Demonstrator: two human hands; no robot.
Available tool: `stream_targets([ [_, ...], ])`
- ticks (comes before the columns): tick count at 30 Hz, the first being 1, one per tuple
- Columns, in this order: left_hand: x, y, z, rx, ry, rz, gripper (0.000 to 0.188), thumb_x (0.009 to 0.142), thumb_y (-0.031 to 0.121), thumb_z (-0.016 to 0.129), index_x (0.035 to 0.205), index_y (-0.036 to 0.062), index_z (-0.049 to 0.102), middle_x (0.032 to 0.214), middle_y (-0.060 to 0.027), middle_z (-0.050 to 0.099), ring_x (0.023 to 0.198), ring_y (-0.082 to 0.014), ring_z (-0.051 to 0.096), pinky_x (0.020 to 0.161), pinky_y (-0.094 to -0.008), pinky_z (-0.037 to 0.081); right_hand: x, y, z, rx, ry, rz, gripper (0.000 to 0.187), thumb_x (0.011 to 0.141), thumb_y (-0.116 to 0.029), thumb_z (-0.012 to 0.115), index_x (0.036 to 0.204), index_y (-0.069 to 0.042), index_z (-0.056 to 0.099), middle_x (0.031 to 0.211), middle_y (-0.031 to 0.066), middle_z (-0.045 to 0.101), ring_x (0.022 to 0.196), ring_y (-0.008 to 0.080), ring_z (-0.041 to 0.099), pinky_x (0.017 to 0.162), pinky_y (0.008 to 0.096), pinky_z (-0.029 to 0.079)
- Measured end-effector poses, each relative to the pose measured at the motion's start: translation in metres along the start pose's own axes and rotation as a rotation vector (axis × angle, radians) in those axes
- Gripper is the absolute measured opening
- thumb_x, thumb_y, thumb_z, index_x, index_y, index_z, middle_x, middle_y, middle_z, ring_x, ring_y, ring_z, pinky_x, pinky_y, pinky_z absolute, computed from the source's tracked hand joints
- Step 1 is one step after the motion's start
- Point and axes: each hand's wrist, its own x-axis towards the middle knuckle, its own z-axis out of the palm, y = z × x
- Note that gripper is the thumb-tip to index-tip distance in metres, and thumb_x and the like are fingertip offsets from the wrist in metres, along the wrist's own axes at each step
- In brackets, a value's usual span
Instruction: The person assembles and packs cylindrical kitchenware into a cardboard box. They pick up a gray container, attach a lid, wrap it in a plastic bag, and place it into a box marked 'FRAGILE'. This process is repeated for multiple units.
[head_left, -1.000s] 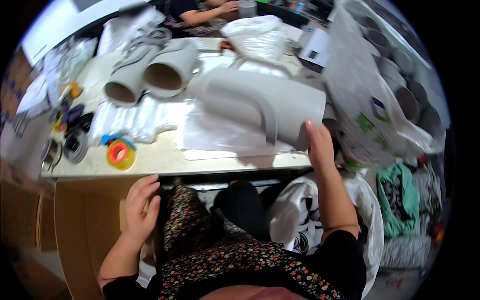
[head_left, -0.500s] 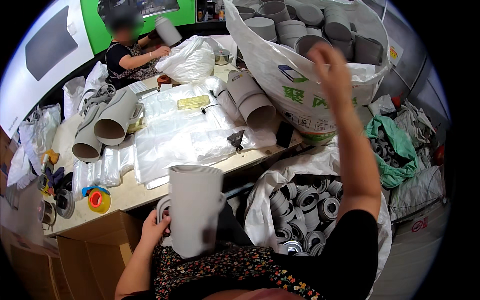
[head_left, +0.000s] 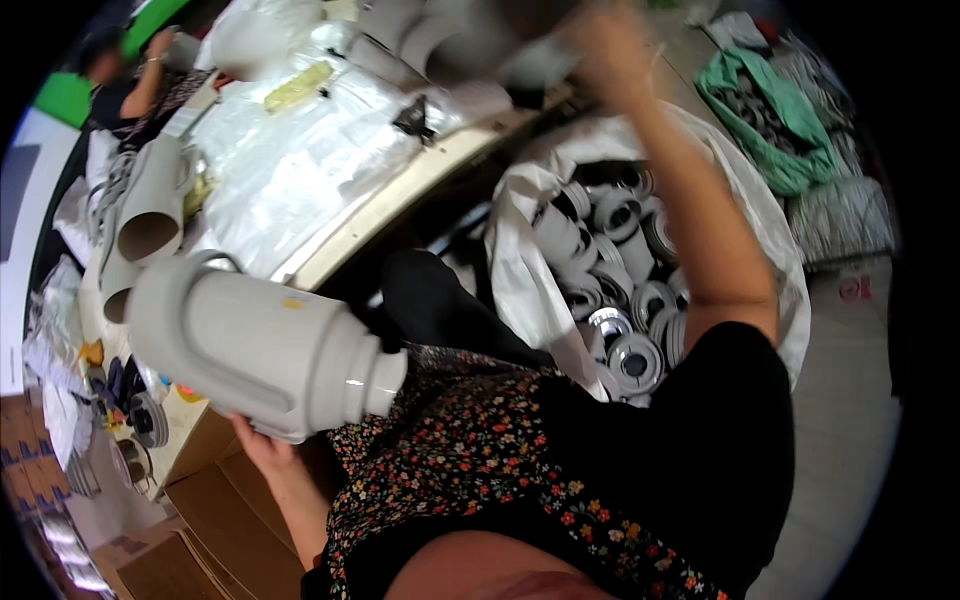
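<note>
My left hand (head_left: 268, 452) grips a light grey vacuum flask (head_left: 265, 345) from below, its fingers partly hidden behind the body. Lying on its side in the air above my lap, the flask has its stepped, narrow neck pointing right and a long handle along its side. My right hand (head_left: 615, 60) is stretched out at the top, smeared by motion. Beside it are blurred grey shapes, and I cannot make out whether it holds one. Below that arm, a white sack (head_left: 520, 250) stands filled with grey ring-shaped parts (head_left: 620, 215).
Plastic bags (head_left: 270, 170) cover the bench at upper left, with grey flask bodies (head_left: 155, 195) standing by them. Another person (head_left: 130, 90) works at the far left. A cardboard box (head_left: 235, 510) sits below my left hand. A green sack (head_left: 765, 120) lies at the right.
The flask has gone from upright to lying sideways, neck to the right, in my left hand. My view has turned, so the bench appears higher and tilted. My right arm stays outstretched.
</note>
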Motion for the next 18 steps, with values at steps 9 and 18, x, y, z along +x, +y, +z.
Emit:
stream_targets([
  [9, -0.022, 0.020, 0.083, 0.502, -0.614, 0.081, 0.039, 0.087, 0.029, 0.059, 0.120, 0.0160, 0.044, 0.086, -0.0016, 0.054, 0.074, -0.0141, 0.051, 0.064, -0.0300, 0.048, -0.171, -0.329, -0.034, 2.333, -1.363, 0.750, 0.033, 0.087, -0.032, 0.048, 0.099, -0.001, 0.053, 0.088, 0.0187, 0.062, 0.072, 0.0286, 0.063, 0.061, 0.0379, 0.052],
  [18, -0.009, -0.011, 0.092, 0.921, -0.632, 0.033, 0.055, 0.081, 0.019, 0.067, 0.125, 0.0046, 0.037, 0.088, -0.0104, 0.056, 0.075, -0.0193, 0.059, 0.064, -0.0312, 0.052, -0.415, -0.130, 0.065, 0.684, -0.509, 1.384, 0.033, 0.080, -0.018, 0.060, 0.110, -0.005, 0.056, 0.106, 0.0177, 0.059, 0.100, 0.0337, 0.055, 0.086, 0.0381, 0.044],
])
